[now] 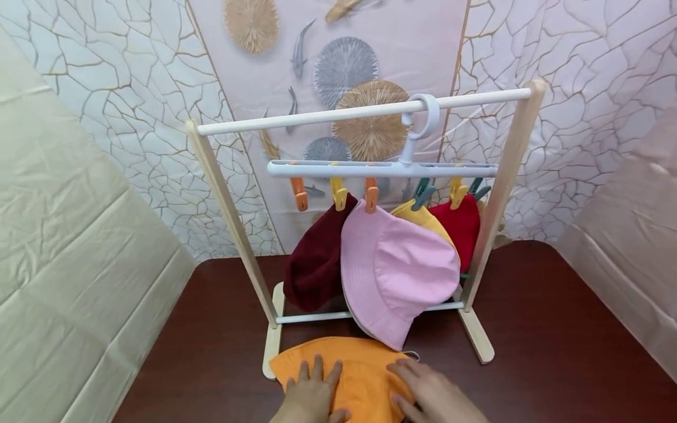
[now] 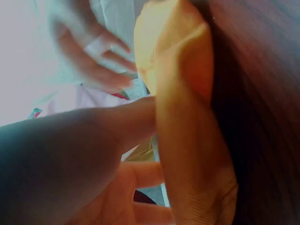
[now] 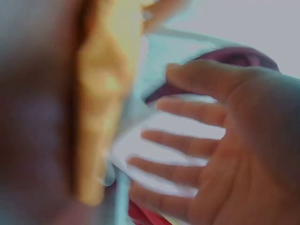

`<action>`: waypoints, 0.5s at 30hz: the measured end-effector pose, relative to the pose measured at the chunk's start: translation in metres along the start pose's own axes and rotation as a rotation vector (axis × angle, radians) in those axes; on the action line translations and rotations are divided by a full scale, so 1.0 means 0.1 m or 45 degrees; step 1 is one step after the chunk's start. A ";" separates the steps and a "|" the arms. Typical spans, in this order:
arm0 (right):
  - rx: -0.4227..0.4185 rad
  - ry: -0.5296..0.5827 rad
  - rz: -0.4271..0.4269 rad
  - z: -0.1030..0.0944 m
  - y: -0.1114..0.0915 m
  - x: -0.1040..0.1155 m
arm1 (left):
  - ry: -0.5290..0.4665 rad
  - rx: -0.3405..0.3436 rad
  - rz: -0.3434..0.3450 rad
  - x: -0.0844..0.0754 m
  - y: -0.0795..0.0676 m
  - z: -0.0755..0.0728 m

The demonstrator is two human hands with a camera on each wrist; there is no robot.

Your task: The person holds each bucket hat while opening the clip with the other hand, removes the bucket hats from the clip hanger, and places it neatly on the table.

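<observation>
An orange bucket hat (image 1: 365, 382) lies on the dark table at the near edge of the head view. On its left part my left hand (image 1: 309, 396) rests with fingers spread; in the left wrist view its thumb and fingers touch the orange cloth (image 2: 192, 140). My right hand (image 1: 433, 393) is at the hat's right side, blurred. The right wrist view has that hand (image 3: 220, 154) with straight, spread fingers, apart from the hat (image 3: 103, 93). Behind the orange hat, a pink bucket hat (image 1: 402, 264) and a maroon hat (image 1: 319, 258) hang from clothespins.
A wooden rack (image 1: 233, 223) with a white top rod (image 1: 317, 117) stands behind the hat. From it hangs a white hanger (image 1: 344, 170) with several clothespins, such as an orange clothespin (image 1: 300, 194). A yellow hat (image 1: 423, 220) and red hat (image 1: 462, 226) hang at right.
</observation>
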State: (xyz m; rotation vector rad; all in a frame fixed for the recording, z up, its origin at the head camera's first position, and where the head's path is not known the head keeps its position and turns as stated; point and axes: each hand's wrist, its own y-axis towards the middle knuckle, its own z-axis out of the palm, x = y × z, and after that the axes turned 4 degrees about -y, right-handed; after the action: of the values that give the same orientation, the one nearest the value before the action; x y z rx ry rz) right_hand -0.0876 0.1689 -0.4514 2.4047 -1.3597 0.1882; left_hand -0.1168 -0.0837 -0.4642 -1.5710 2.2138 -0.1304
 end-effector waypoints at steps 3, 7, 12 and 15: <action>-0.346 0.009 -0.035 -0.35 0.10 -0.07 | 0.025 -0.061 -0.026 -0.03 -0.02 0.01; -0.699 0.081 -0.042 -0.87 0.33 -0.19 | 0.075 -0.112 -0.049 -0.08 -0.04 0.02; -0.897 0.062 -0.079 -1.43 0.70 -0.33 | 0.109 -0.281 0.015 -0.14 -0.07 -0.04; -0.931 -0.009 -0.097 -1.67 0.92 -0.42 | 0.139 -0.627 0.171 -0.20 -0.12 -0.17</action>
State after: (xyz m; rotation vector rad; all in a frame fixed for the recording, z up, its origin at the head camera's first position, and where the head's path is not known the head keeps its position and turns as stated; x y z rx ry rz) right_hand -0.1766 0.2231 -0.2863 1.8271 -1.0816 -0.2931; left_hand -0.1074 -0.0720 -0.4396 -1.6745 2.5645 0.4087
